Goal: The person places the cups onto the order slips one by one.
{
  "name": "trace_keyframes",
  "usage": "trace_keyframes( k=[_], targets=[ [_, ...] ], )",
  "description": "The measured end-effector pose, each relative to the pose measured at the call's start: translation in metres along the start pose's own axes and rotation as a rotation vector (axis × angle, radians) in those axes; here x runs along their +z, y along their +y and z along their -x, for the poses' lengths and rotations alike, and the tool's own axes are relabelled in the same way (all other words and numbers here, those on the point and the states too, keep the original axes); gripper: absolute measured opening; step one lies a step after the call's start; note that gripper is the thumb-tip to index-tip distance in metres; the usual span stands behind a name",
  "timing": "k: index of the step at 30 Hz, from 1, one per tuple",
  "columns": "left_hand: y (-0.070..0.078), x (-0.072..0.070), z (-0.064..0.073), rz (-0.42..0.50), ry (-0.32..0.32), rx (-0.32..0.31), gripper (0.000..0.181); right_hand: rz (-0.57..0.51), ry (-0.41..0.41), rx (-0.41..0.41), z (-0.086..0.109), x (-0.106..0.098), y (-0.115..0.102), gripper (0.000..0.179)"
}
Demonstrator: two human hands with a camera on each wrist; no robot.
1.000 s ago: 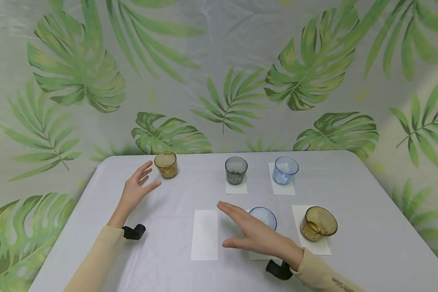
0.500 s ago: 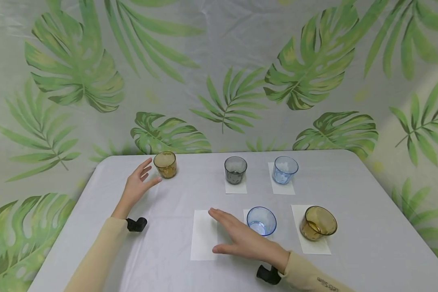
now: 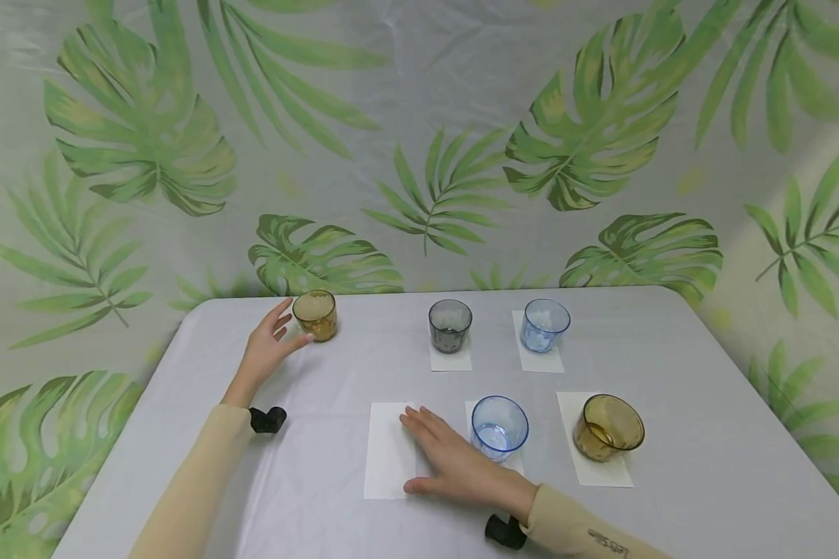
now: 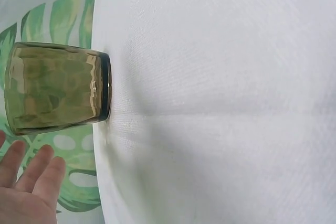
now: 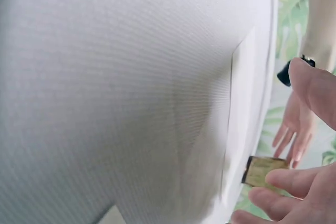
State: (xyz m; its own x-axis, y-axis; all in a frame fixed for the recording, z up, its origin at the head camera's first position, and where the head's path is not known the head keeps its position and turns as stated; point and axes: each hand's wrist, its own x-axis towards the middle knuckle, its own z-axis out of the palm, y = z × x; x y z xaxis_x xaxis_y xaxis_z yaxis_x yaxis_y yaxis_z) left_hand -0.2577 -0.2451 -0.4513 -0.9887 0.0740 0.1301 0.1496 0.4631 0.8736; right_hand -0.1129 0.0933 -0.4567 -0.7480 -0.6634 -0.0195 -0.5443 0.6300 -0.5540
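At the table's far left edge stands an amber glass (image 3: pixel 315 316), upright on the cloth. My left hand (image 3: pixel 266 351) is just left of it, fingers spread and thumb by its front side; in the left wrist view a small gap shows between the fingers (image 4: pixel 38 174) and the glass (image 4: pixel 55 87). My right hand (image 3: pixel 457 466) hovers palm down with nothing in it, its fingertips over the right edge of a blank white paper (image 3: pixel 388 450). Just behind the right hand, a clear blue glass (image 3: pixel 499 427) stands on another paper, partly hidden.
A grey glass (image 3: pixel 450 326) and a light blue glass (image 3: pixel 546 326) stand on papers in the back row. A larger amber glass (image 3: pixel 609 427) sits on a paper at right. White cloth covers the table (image 3: pixel 713 435); a leaf-patterned curtain (image 3: pixel 461 78) hangs behind.
My left hand has shifted slightly right, closer to the amber glass. The right hand has moved left toward the blank paper, uncovering more of the blue glass.
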Motion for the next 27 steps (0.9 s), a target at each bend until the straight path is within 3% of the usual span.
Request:
trace_keyframes(
  k=[20, 27],
  targets=[
    [-0.005, 0.006, -0.014, -0.030, -0.005, -0.002, 0.086, 0.061, -0.040, 0.065, -0.007, 0.006, 0.005, 0.084],
    [-0.006, 0.008, -0.019, -0.042, -0.002, 0.008, 0.086, 0.151, -0.054, 0.060, -0.009, 0.010, 0.006, 0.085]
  ],
)
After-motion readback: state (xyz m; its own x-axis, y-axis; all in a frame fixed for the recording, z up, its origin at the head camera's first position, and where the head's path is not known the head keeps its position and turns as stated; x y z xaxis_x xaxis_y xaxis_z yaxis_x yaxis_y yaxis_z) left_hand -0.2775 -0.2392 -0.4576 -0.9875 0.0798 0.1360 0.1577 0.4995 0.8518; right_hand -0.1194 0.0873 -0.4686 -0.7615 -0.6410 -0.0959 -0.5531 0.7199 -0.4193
